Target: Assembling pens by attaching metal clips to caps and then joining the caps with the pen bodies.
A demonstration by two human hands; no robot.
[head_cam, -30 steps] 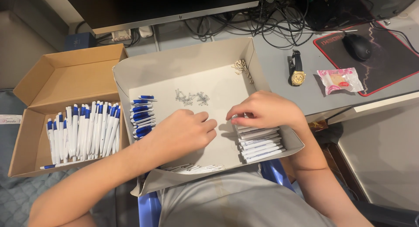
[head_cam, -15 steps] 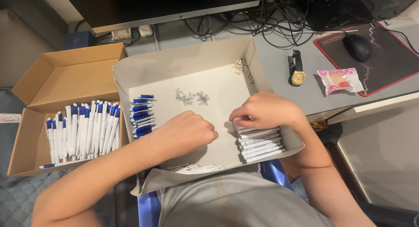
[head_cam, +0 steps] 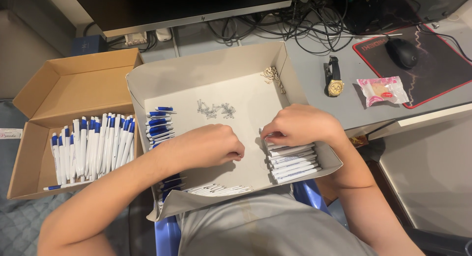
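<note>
A person seated at a cluttered desk is working over a shallow white cardboard box (head_cam: 206, 74) resting across the lap. The right hand (head_cam: 300, 125) is curling down onto the top of a row of white pen barrels (head_cam: 292, 162) stacked along the box's right wall, its fingertips pinching at the uppermost barrel; whether it has one fully gripped cannot be told. The left hand (head_cam: 209, 147) is lying near the middle of the box floor, closed into a loose fist, and anything inside it is hidden from view. A cluster of blue pen parts (head_cam: 160, 124) is sitting by the box's left wall, a scatter of small metal springs (head_cam: 215, 109) is lying just beyond the hands, and a little heap of pale small parts (head_cam: 272, 75) is lying in the far right corner. More white pieces (head_cam: 219, 189) are lying along the near edge. To the left, an open brown carton (head_cam: 64, 84) is holding a row of finished blue-and-white pens (head_cam: 91, 147). On the grey desk to the right, a wristwatch (head_cam: 334, 79), a wrapped snack (head_cam: 382, 90) and a computer mouse (head_cam: 403, 52) on a dark pad are lying well apart from the work.
</note>
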